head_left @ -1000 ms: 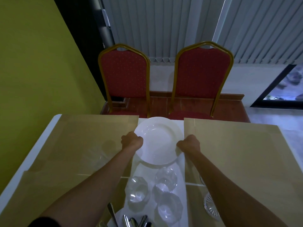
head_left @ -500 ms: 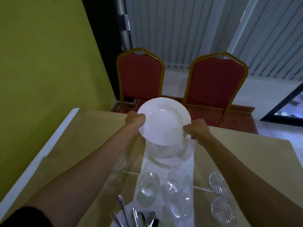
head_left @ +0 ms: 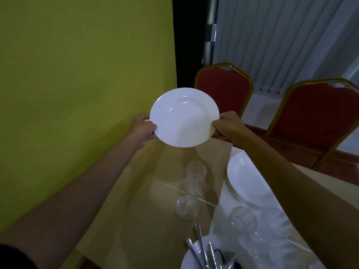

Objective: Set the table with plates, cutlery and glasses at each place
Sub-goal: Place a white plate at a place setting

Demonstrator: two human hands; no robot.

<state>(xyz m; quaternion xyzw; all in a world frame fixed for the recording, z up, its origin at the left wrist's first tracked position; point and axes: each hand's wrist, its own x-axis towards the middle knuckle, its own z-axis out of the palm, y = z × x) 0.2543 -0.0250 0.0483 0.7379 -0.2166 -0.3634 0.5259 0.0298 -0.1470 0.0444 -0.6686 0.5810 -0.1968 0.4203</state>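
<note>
Two hands on one white plate (head_left: 184,117) — my left hand (head_left: 142,128) grips its left rim, my right hand (head_left: 226,125) its right rim, fingers closed over the edge on both sides. Plate is in the air, tilted slightly, above the far left part of the surface (head_left: 136,200), over the tan placemat (head_left: 147,220) near the yellow wall (head_left: 77,74).

Status of the task, judged from what shows:
- No place looks set yet. The placemat below the plate carries no plate.
- A stack of white plates (head_left: 246,183) sits in the middle strip, to the right of the carried one.
- Glasses: a clear glass (head_left: 195,177) stands on the placemat, an upturned glass (head_left: 186,209) just nearer me; more glassware sits blurred by the stack — count unclear.
- Cutlery (head_left: 206,251) is bunched on a dish at the near edge, undistributed.

Two red chairs (head_left: 223,90) stand at the far side.

Estimate: early stage. This is the first plate heading to a place — the remaining plates, all cutlery and the glasses are left to lay out.
</note>
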